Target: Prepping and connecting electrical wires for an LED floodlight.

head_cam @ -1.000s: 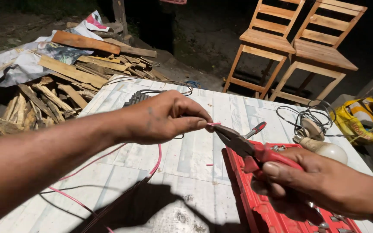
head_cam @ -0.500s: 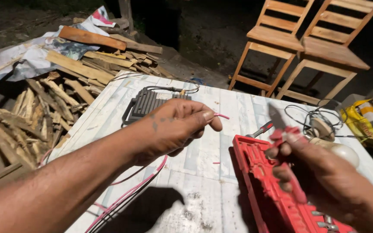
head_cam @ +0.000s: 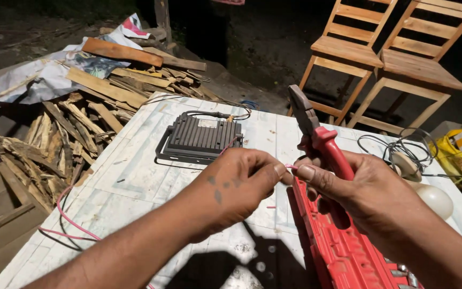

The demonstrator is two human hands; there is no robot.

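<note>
Outdoors at night, a pale patterned counter (head_cam: 135, 176) fills the middle of the frame, with a heap of split firewood (head_cam: 54, 128) at the left and two wooden chairs (head_cam: 391, 53) at the upper right. At centre, the left hand (head_cam: 236, 184) is closed, thumb and forefinger pinching the end of a thin pink wire (head_cam: 291, 167). The right hand (head_cam: 359, 187) meets it there with its fingertips, while its other fingers are wrapped shut around the red handles of a pair of pliers (head_cam: 316, 136), whose nose points up and away from the wire. More pink wire loops off the counter's lower left edge. Judging by a small pink scrap lying on the counter, the wire end looks already cut or stripped and is now being worked by fingertip. Behind the hands lies a dark ribbed floodlight housing (head_cam: 201, 136), its leads loose and unjoined; a red tool case (head_cam: 343, 251) sits open at the lower right.
</note>
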